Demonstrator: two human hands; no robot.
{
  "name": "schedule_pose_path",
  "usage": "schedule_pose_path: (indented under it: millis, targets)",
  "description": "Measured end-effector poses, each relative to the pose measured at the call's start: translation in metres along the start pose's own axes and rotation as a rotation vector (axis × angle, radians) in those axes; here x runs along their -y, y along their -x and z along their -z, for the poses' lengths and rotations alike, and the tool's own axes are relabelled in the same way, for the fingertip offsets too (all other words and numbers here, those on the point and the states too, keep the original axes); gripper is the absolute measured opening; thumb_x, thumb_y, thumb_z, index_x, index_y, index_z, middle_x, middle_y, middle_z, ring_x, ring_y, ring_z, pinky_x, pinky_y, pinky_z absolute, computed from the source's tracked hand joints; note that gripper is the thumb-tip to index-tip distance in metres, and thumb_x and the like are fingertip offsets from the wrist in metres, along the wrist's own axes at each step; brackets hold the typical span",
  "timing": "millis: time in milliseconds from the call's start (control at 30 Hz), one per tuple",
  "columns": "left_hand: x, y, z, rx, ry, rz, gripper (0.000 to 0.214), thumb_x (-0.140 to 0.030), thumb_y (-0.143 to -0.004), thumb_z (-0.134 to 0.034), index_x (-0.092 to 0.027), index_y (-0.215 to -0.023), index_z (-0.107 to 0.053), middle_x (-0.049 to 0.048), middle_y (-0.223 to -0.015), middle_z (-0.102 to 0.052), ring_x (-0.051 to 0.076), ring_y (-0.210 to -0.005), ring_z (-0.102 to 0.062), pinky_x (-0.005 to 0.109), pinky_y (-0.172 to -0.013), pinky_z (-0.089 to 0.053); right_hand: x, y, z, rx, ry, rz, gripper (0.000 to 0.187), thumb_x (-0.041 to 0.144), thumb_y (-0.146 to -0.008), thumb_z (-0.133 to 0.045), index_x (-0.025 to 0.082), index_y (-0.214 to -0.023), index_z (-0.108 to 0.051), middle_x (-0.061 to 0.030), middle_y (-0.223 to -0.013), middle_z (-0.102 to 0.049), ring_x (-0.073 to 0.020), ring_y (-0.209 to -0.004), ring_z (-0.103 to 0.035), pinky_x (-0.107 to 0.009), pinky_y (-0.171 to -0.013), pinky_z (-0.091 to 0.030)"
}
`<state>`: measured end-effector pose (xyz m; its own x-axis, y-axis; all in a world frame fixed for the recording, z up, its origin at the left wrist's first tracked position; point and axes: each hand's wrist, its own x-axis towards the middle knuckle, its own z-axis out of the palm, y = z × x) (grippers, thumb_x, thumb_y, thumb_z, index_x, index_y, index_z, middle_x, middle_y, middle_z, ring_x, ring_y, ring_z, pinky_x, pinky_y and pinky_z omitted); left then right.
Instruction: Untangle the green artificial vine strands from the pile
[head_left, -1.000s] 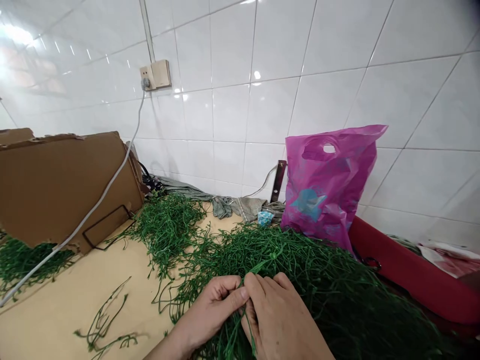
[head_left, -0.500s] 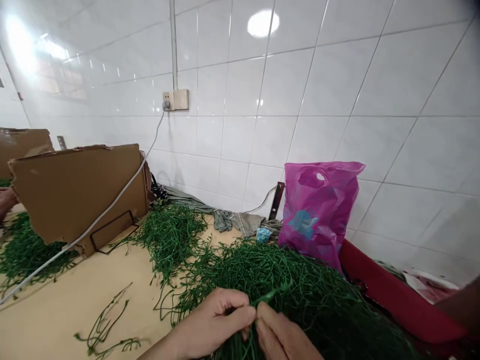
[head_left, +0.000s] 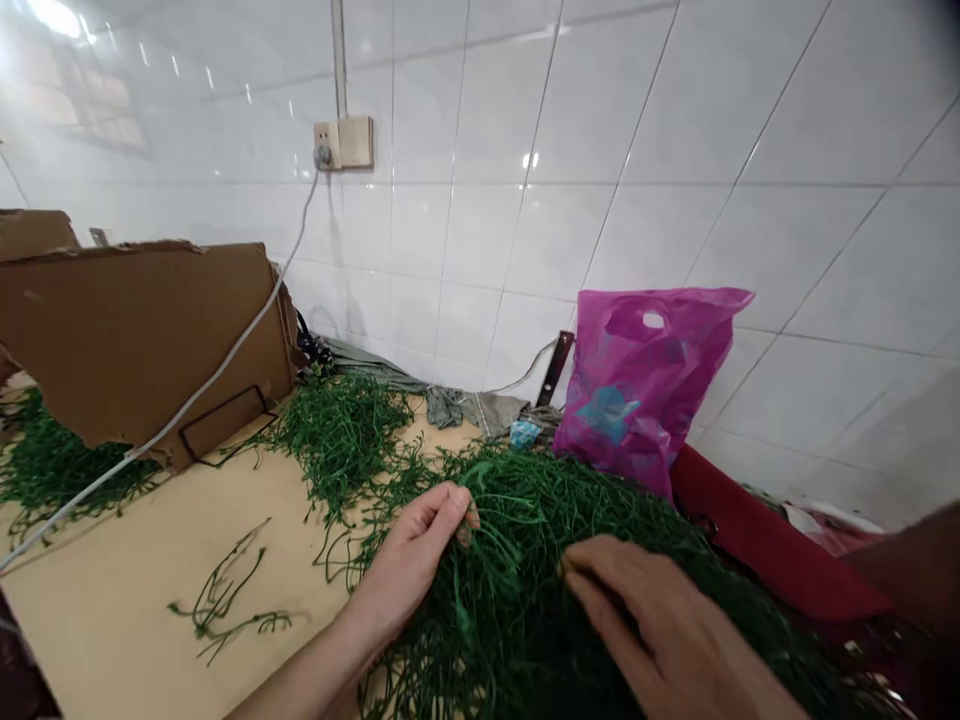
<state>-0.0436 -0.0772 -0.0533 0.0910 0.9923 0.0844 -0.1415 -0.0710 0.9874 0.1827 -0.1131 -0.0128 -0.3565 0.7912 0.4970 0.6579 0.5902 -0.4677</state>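
Because the big heap of green stems [head_left: 517, 560] lies between them, the left hand [head_left: 409, 565] and the right hand [head_left: 660, 625] reach it from opposite sides. The heap has no single long axis: its thin, glossy, plastic-looking stems tangle in a wide mound running from the near right corner of the view up toward the pink plastic bag [head_left: 637, 390]. The left hand sits at the mound's left edge, fingers half curled around a few strands, though whether they grip cannot be told. The right hand lies lower and nearer the camera, on top of the mound, fingers together and slightly bent, holding nothing that shows. A smaller heap of stems [head_left: 341, 445] sits beyond, loose stems [head_left: 225, 590] lie on the tan table [head_left: 97, 610], and a torn cardboard sheet [head_left: 135, 340] leans against the white tile wall [head_left: 525, 200], a white cable [head_left: 225, 350] across it.
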Motion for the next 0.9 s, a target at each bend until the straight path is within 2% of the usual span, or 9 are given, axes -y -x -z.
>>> schedule_pose_path:
  millis: [67,100,167,300,433,633,767,900]
  targets:
    - [0.000,0.001,0.003,-0.025,-0.150,-0.068,0.047,-0.063,-0.093,-0.051,-0.019,-0.076,-0.055,-0.0020,-0.075,-0.046,0.015,-0.075,-0.040,0.024,-0.070,-0.035,0.004,-0.009,0.005,-0.131,0.233,0.050,0.015,0.030,-0.095,-0.053,0.027,-0.096,-0.068,-0.0060,-0.092,-0.073,-0.0253,-0.080,-0.068,-0.039,-0.072,-0.051]
    - [-0.001,0.001,0.004,-0.011,-0.201,-0.082,0.046,-0.060,-0.095,-0.047,-0.019,-0.077,-0.055,-0.0019,-0.076,-0.046,0.015,-0.076,-0.041,0.024,-0.070,-0.035,0.009,-0.013,0.006,-0.184,0.283,0.050,0.015,0.030,-0.096,-0.053,0.027,-0.100,-0.066,-0.0071,-0.095,-0.073,-0.0259,-0.083,-0.068,-0.039,-0.073,-0.051]
    - [-0.002,0.002,0.002,0.039,-0.261,-0.095,0.042,-0.054,-0.099,-0.043,-0.019,-0.080,-0.056,-0.0018,-0.077,-0.047,0.015,-0.076,-0.043,0.024,-0.071,-0.035,0.021,-0.019,0.002,-0.204,0.281,0.037,0.015,0.031,-0.098,-0.050,0.027,-0.105,-0.064,-0.0080,-0.101,-0.072,-0.0251,-0.089,-0.069,-0.038,-0.078,-0.052]
    - [0.001,0.004,-0.004,0.113,-0.261,-0.135,0.037,-0.047,-0.096,-0.051,-0.018,-0.073,-0.055,-0.0026,-0.072,-0.045,0.014,-0.071,-0.042,0.024,-0.067,-0.033,0.041,-0.026,-0.027,-0.152,0.159,-0.009,0.012,0.029,-0.099,-0.053,0.025,-0.102,-0.063,-0.0065,-0.099,-0.073,-0.0234,-0.092,-0.068,-0.037,-0.082,-0.052]
    - [0.003,0.005,-0.002,0.115,-0.203,-0.100,0.041,-0.049,-0.095,-0.051,-0.017,-0.070,-0.052,-0.0030,-0.069,-0.042,0.013,-0.068,-0.039,0.024,-0.065,-0.032,0.035,-0.028,-0.052,-0.038,0.044,-0.115,0.011,0.020,-0.096,-0.055,0.024,-0.095,-0.065,-0.0021,-0.091,-0.073,-0.0206,-0.083,-0.068,-0.034,-0.078,-0.050]
    - [0.006,0.005,0.005,0.203,-0.237,-0.105,0.029,-0.042,-0.096,-0.053,-0.016,-0.088,-0.063,0.0003,-0.080,-0.056,0.015,-0.079,-0.051,0.025,-0.074,-0.039,0.023,-0.033,-0.049,-0.031,-0.165,-0.204,0.011,0.020,-0.094,-0.055,0.023,-0.089,-0.065,-0.0002,-0.085,-0.069,-0.0163,-0.079,-0.065,-0.027,-0.073,-0.049]
    - [0.009,0.005,0.005,0.140,-0.300,-0.124,0.023,-0.038,-0.095,-0.056,-0.017,-0.088,-0.063,-0.0009,-0.078,-0.058,0.014,-0.075,-0.051,0.024,-0.070,-0.040,0.020,-0.032,-0.051,0.021,-0.125,-0.246,0.011,0.019,-0.093,-0.054,0.022,-0.088,-0.064,-0.0023,-0.088,-0.069,-0.0181,-0.082,-0.064,-0.030,-0.075,-0.049]
    - [0.006,0.005,0.005,0.065,-0.426,-0.256,0.020,-0.033,-0.095,-0.056,-0.018,-0.081,-0.060,-0.0009,-0.077,-0.058,0.014,-0.075,-0.052,0.024,-0.071,-0.040,0.020,-0.029,-0.054,0.070,-0.066,-0.245,0.007,0.022,-0.094,-0.057,0.022,-0.092,-0.064,-0.0035,-0.094,-0.069,-0.0203,-0.089,-0.063,-0.035,-0.082,-0.048]
